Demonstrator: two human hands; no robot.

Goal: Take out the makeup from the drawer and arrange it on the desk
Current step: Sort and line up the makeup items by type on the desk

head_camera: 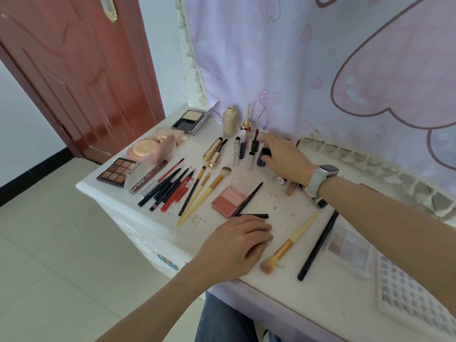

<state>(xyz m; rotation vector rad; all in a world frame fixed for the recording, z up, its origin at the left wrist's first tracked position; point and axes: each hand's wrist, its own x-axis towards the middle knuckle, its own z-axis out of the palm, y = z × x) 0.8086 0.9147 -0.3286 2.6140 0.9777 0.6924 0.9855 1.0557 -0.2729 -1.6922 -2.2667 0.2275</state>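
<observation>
Most of the makeup is already out and lies in order on the white desk. On the far left are 1 brown eyeshadow palette, a round powder puff compact and a black powder compact. Next comes a row of pencils and liners, then 3 yellow-handled brushes and the pink blush palette with its clear lid open. At the back stand a foundation bottle and some small tubes.

The right hand, with a watch on the wrist, reaches to the back row and its fingers curl round a small dark bottle, which it seems to be setting upright beside the tubes. The left hand lies flat on the desk with fingers relaxed and together, holding nothing; a black pencil is just beyond its fingertips.

What is left, as I judge it: 1 big brush, 1 long black brush and 2 pale palettes on the near right side look not yet arranged, and a few small items behind the right wrist are partly hidden, so I cannot say what they are. The drawer is not visible, so whether it still has makeup inside cannot be told.
</observation>
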